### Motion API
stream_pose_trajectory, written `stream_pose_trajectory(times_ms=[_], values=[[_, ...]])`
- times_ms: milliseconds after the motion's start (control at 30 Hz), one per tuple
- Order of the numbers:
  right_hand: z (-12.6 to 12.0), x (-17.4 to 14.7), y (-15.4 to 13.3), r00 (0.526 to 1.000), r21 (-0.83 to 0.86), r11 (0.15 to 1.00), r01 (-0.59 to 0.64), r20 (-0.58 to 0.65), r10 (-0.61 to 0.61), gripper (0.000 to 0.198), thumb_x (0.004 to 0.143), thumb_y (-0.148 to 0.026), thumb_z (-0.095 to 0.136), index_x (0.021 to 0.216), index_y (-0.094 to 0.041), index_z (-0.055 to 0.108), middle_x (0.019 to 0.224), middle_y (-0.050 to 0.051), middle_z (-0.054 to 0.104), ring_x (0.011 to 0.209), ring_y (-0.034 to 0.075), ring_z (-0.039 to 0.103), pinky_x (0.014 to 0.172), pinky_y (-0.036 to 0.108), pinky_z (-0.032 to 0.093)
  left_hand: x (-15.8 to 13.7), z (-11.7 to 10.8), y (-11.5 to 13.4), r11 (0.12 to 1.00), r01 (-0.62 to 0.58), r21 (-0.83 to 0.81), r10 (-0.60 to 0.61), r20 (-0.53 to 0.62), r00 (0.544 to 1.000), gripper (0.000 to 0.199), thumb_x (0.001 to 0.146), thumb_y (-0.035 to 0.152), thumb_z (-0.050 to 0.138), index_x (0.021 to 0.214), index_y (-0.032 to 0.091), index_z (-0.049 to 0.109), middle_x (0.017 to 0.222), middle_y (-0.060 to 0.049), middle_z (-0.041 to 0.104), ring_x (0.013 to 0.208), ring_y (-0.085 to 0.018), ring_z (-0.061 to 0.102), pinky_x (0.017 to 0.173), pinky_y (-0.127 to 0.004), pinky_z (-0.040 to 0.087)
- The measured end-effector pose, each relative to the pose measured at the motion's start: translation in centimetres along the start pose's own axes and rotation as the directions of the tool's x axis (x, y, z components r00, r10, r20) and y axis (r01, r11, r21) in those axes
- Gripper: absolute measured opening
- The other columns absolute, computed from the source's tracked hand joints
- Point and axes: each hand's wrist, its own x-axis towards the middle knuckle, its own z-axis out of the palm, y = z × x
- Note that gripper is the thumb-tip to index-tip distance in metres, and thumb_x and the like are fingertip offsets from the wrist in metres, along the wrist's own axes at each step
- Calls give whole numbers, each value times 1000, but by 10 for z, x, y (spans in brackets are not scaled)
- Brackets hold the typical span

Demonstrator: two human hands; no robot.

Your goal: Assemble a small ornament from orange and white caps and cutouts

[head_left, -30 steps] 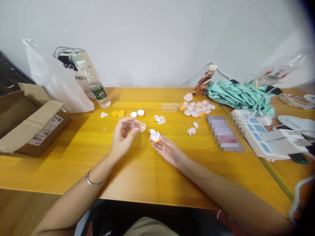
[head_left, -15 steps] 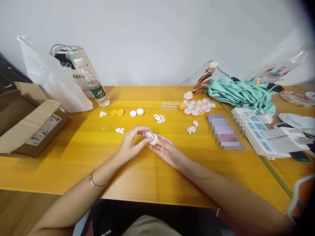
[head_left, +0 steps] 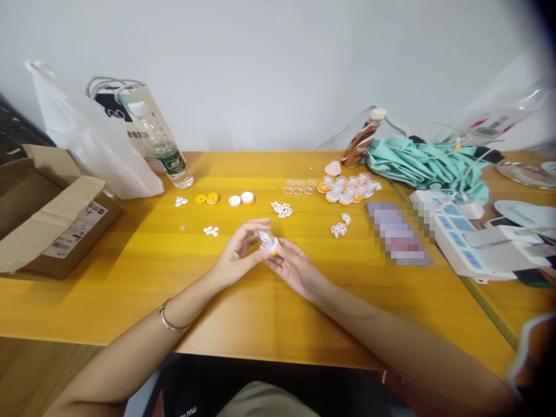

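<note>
In front of my body, both hands hold a small capsule (head_left: 266, 240) with a clear domed cover, white parts inside and an orange base. My left hand (head_left: 234, 255) has its thumb and fingers around the clear cover. The base is pinched in my right hand (head_left: 299, 267), whose lower fingers curl beneath it. White spoked pieces (head_left: 282, 209) lie just beyond the hands. Nearby are small white discs (head_left: 211, 230), white round caps (head_left: 235, 201), yellow rings (head_left: 200, 198), clear covers (head_left: 299, 186) and a cluster of similar capsules (head_left: 346, 192).
An open cardboard box (head_left: 65, 231), a white plastic bag (head_left: 95, 139) and a water bottle (head_left: 174, 162) stand at left. At right are a brown drink bottle (head_left: 361, 139), green cloth (head_left: 425, 165), a blurred-out flat object (head_left: 397, 231) and a power strip (head_left: 460, 237).
The capsule has turned slightly between my fingers, and its clear cover shows more plainly against the base. My left fingers have shifted a little on it. The loose pieces lie as before.
</note>
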Motion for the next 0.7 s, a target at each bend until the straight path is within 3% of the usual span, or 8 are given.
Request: stream_pose_trajectory(times_ms=[133,300,400,533,700], values=[[0,-2,2,999,-35,999,39,-16,-40,23,70,-21,71,92,-20,64,96,0,69,86,11,64,87,26,47,0,1,1,999,3,49,2,-95,995,21,79,18,61,100,19,55,99,-4,58,90,-13,56,81,-24,44],[-1,-1,2,997,-16,998,-66,25,66,23,75,-30,67,93,-16,63,88,3,70,81,11,65,81,22,49,0,-6,5,988,109,-114,-101,71,992,23,84,21,54,106,17,55,110,-10,60,104,-19,56,89,-32,44],[0,-1,1,997,-11,997,-79,26,80,24,75,-33,65,92,-15,63,85,4,70,80,10,65,79,21,49,1,-8,5,980,119,-157,-108,77,991,24,85,23,54,108,18,56,116,-10,59,109,-21,54,93,-35,43],[2,-3,2,998,-85,994,64,-6,-65,22,70,-24,71,88,-21,61,89,-1,69,81,10,64,85,27,47,1,-4,4,994,99,-41,-101,-45,994,21,80,23,60,101,17,60,105,-8,64,96,-17,60,85,-30,46],[6,-6,7,962,-273,926,260,-8,-272,22,67,-20,73,84,-23,58,86,-3,68,81,10,63,84,28,46,-2,5,-2,995,70,75,-49,-255,966,25,67,22,73,88,17,61,78,-1,61,74,-11,57,73,-24,45]])
